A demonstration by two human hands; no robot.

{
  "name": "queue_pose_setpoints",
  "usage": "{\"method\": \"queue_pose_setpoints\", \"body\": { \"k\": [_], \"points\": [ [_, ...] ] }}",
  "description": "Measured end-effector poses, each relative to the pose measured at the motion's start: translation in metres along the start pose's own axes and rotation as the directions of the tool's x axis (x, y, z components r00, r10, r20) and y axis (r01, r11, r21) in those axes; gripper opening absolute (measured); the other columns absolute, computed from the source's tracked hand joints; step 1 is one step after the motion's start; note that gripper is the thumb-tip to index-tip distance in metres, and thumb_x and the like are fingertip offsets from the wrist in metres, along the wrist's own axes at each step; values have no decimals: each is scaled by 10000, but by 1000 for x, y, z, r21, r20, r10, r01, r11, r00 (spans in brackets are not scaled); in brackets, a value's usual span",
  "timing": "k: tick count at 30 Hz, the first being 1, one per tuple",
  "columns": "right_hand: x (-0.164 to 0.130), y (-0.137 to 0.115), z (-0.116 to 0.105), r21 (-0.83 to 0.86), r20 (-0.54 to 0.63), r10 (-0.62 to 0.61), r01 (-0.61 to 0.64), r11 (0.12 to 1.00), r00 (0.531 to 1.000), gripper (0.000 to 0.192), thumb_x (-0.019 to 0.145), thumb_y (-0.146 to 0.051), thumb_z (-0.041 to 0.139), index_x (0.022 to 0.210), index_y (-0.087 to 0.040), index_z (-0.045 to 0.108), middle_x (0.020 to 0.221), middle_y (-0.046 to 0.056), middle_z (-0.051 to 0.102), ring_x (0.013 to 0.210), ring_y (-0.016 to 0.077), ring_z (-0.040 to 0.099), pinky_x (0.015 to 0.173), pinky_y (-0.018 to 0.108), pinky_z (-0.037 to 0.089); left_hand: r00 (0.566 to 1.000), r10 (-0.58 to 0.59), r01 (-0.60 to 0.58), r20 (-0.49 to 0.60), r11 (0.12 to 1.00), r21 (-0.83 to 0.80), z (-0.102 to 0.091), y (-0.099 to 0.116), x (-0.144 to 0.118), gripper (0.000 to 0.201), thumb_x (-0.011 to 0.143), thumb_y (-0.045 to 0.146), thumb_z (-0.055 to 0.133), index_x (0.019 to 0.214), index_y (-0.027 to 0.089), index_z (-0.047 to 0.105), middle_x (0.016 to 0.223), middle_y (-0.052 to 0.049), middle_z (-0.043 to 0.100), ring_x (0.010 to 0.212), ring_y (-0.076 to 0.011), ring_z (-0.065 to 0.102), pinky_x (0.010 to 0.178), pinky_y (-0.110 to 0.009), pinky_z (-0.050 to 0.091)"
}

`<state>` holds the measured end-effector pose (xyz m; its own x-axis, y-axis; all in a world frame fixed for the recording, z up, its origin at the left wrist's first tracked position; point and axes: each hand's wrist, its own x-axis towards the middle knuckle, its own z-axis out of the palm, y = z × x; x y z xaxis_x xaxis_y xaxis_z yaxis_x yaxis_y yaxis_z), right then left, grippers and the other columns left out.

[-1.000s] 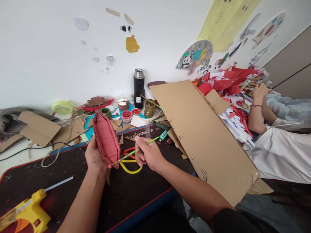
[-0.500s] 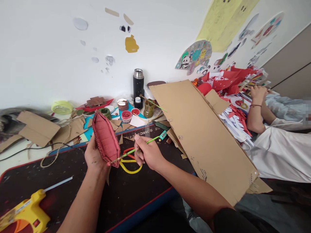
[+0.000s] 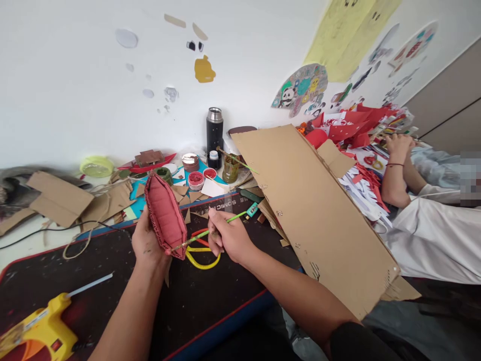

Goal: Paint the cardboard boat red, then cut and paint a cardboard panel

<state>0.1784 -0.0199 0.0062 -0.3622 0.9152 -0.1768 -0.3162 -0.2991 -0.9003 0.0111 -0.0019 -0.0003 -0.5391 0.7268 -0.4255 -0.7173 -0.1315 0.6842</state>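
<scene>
Left hand (image 3: 145, 238) cups a red boat-shaped piece (image 3: 165, 213) from behind and below; its fingers are mostly hidden. The piece is held up over the mat, hollow toward the viewer, long axis leaning. Right hand (image 3: 231, 235) pinches a green-handled brush (image 3: 203, 234) between thumb and fingers. Change in the last second is slight: brush tip has crept a little up the outer edge at the piece's lower end, close to the left wrist; grips unaltered. Reads as brushwork confined to that one stretch of edge; whether fresh paint is going on, cannot tell.

Surface, left to right: yellow glue gun (image 3: 52, 321), pale stick pointing up and right; cardboard scraps (image 3: 62, 198) with twine and a dark cable; yellow-green ring (image 3: 96, 166) near the wall; dark mat (image 3: 210, 301), red-edged, specked. Yellow and red looped handles (image 3: 203, 268) lie on it, behind the brush. Beyond the mat, tub of red paint (image 3: 196, 180), black flask (image 3: 214, 131) standing upright, olive-stained jar (image 3: 230, 169). Large cardboard sheet (image 3: 311, 210) slopes off the right side.

Room: white wall (image 3: 75, 75) with stuck-on cut-outs; fan-shaped collage (image 3: 300, 89); heaped red paper (image 3: 353, 125); far right, another person's hand (image 3: 400, 145), banded at the wrist.
</scene>
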Motion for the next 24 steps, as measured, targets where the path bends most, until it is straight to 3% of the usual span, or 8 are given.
{"method": "queue_pose_setpoints", "body": {
  "k": [6, 12, 17, 24],
  "points": [
    [-1, 0, -3, -9, -20, -2, 2, 1000, 1000, 661, 890, -847, 685, 701, -236, 518, 391, -112, 389, 297, 99, 477, 339, 194, 260, 999, -43, 43, 20, 999, -20, -2, -2, 5, 252, 1064, 271, 598, 1026, 231, 845, 916, -21, 848, 810, -167, 788, 862, -289, 672],
    [4, 1, 3, 26, 8, -12, 12, 1000, 1000, 655, 879, -839, 708, 709, -233, 527, 406, -106, 416, 309, 106, 504, 341, 193, 281, 999, -28, 28, 29, 999, -22, -3, -2, 5, 268, 1063, 225, 587, 961, 229, 835, 857, -4, 831, 739, -144, 782, 773, -239, 672],
    [-1, 5, -4, 3, -13, -1, 1, 1000, 1000, 661, 890, -840, 693, 694, -234, 517, 392, -111, 389, 297, 100, 479, 337, 190, 255, 999, -31, 32, 32, 999, -27, 1, 1, 1, 326, 1089, 221, 540, 907, 218, 811, 852, -8, 829, 741, -131, 775, 746, -204, 655],
    [-10, 6, -13, 24, -22, 21, -21, 999, 1000, 658, 881, -836, 709, 685, -236, 522, 376, -112, 379, 287, 103, 465, 327, 193, 228, 998, -62, 62, 8, 998, -20, 2, 4, 2, 321, 1072, 246, 521, 909, 162, 784, 819, -39, 807, 675, -144, 728, 749, -235, 649]
  ]
}}
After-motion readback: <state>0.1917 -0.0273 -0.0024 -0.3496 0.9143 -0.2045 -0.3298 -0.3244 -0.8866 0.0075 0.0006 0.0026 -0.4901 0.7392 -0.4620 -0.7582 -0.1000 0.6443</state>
